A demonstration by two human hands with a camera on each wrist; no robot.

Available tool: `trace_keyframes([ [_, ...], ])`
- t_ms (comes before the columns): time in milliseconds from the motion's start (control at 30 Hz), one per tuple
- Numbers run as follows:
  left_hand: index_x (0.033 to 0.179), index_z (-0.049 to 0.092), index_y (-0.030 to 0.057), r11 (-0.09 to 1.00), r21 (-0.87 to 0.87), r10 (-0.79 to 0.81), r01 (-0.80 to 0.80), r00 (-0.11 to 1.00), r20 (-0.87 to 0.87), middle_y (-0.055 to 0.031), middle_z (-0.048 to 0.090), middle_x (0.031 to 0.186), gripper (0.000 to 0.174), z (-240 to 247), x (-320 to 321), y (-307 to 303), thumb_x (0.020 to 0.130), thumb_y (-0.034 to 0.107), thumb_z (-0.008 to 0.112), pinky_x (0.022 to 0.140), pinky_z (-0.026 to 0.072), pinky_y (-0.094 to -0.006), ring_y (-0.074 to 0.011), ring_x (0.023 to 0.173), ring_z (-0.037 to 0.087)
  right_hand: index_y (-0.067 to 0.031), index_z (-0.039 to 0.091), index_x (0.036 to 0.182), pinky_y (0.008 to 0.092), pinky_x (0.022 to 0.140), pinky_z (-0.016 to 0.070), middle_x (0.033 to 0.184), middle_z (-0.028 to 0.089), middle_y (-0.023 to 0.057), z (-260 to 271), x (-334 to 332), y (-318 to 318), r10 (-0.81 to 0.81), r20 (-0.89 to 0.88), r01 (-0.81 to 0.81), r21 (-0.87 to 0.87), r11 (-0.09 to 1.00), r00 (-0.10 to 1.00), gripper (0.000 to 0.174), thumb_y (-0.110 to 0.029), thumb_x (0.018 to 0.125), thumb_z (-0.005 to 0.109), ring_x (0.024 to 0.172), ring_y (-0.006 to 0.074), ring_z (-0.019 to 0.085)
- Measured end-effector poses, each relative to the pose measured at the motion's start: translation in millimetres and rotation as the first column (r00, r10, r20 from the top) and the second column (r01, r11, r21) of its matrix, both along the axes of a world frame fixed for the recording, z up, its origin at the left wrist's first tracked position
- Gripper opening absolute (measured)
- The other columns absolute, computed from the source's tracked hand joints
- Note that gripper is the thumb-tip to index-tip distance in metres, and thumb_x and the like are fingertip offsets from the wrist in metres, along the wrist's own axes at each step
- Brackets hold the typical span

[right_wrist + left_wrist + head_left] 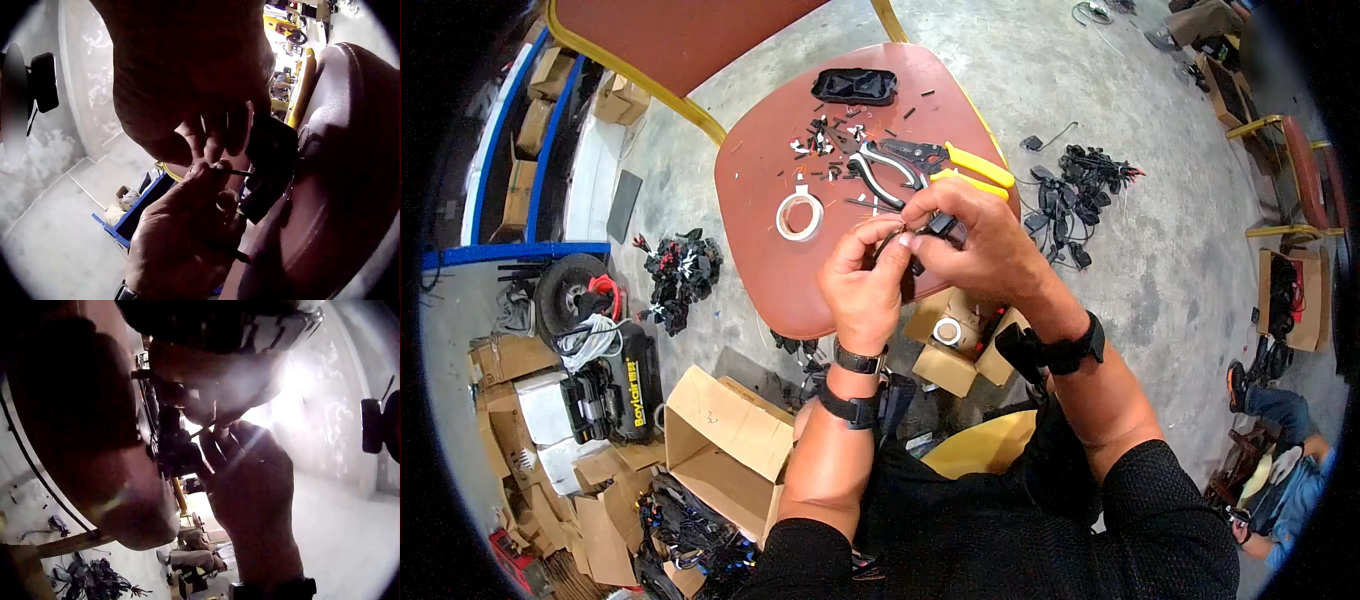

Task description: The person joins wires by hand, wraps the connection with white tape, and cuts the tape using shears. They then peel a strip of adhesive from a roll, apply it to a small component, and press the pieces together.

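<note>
Over the front part of the chair seat, my two hands meet fingertip to fingertip. My left hand (865, 280) pinches a thin black wire (232, 171) between thumb and forefinger. My right hand (975, 235) pinches the same wire from the other side. A small black box-shaped part (941, 225) sits by the right fingers, and a black block (272, 147) shows large beside them in the right wrist view. The exact point where the fingertips meet is partly hidden. In the left wrist view the right hand (256, 481) is dark against the light.
The red-brown seat (760, 200) bears yellow-handled wire strippers (975, 170), black-and-white-handled pliers (885, 175), a white tape roll (800, 217), a black tray (854, 87) and scattered black bits. Bundles of black cabled parts (1080, 195) lie on the floor. Open cardboard boxes (725, 440) stand below.
</note>
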State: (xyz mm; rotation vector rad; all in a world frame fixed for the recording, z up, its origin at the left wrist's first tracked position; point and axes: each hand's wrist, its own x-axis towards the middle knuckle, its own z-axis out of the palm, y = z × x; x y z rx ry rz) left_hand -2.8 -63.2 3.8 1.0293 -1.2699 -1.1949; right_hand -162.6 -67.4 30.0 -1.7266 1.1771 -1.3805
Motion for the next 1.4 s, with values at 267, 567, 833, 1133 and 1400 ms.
trace_keyframes([
  [267, 0.104, 0.066, -0.0026, 0.999, -0.032, -0.011, 0.011, 1.000, -0.012, -0.0071, 0.068, 0.104, 0.016, -1, -4, 4, 0.088, -0.003, 0.069, 0.086, 0.0513, -0.0272, -0.0136, 0.095, 0.063, -0.0019, 0.065, 0.087, 0.0359, 0.070, 0.0506, 0.080, 0.066, 0.0125, -3, 1, 0, -0.036, -0.028, 0.033, -0.086, 0.996, 0.999, 0.014, -0.005, 0.074, 0.070, 0.075, 0.0267, 0.064],
  [567, 0.100, 0.068, -0.0022, 0.999, -0.046, 0.017, -0.016, 0.999, 0.031, -0.0044, 0.067, 0.098, 0.013, -1, -4, 4, 0.088, -0.003, 0.069, 0.078, 0.0496, -0.0234, -0.0093, 0.087, 0.060, -0.0022, 0.063, 0.081, 0.0380, 0.068, 0.0488, 0.075, 0.064, 0.0120, -8, -2, -2, -0.043, -0.047, 0.040, -0.055, 0.998, 0.998, 0.010, -0.011, 0.077, 0.067, 0.073, 0.0287, 0.063],
  [833, 0.097, 0.069, -0.0012, 1.000, 0.023, 0.013, -0.013, 1.000, -0.012, -0.0038, 0.067, 0.097, 0.012, 0, -3, 3, 0.086, -0.005, 0.069, 0.075, 0.0496, -0.0232, -0.0088, 0.085, 0.060, -0.0026, 0.063, 0.077, 0.0373, 0.069, 0.0479, 0.076, 0.064, 0.0121, -11, -5, 0, -0.016, 0.004, 0.016, 0.050, 0.999, 1.000, 0.009, -0.011, 0.077, 0.067, 0.074, 0.0283, 0.061],
  [1133, 0.100, 0.069, -0.0028, 0.998, -0.069, 0.006, 0.001, 0.995, 0.104, -0.0072, 0.069, 0.102, 0.013, 3, -4, 6, 0.088, -0.003, 0.069, 0.084, 0.0509, -0.0265, -0.0128, 0.093, 0.063, -0.0045, 0.063, 0.078, 0.0380, 0.071, 0.0469, 0.077, 0.063, 0.0110, -6, -3, -2, -0.039, -0.064, 0.033, -0.094, 0.995, 0.997, 0.007, -0.007, 0.074, 0.067, 0.076, 0.0288, 0.060],
  [1400, 0.097, 0.069, -0.0021, 0.999, -0.010, 0.039, -0.039, 0.999, 0.018, -0.0038, 0.067, 0.095, 0.013, 3, -6, 8, 0.085, -0.005, 0.069, 0.071, 0.0499, -0.0230, -0.0081, 0.081, 0.059, -0.0056, 0.064, 0.081, 0.0424, 0.077, 0.0478, 0.081, 0.064, 0.0101, -4, 7, -3, -0.075, -0.130, 0.034, -0.292, 0.956, 0.989, 0.009, -0.006, 0.073, 0.069, 0.083, 0.0316, 0.061],
])
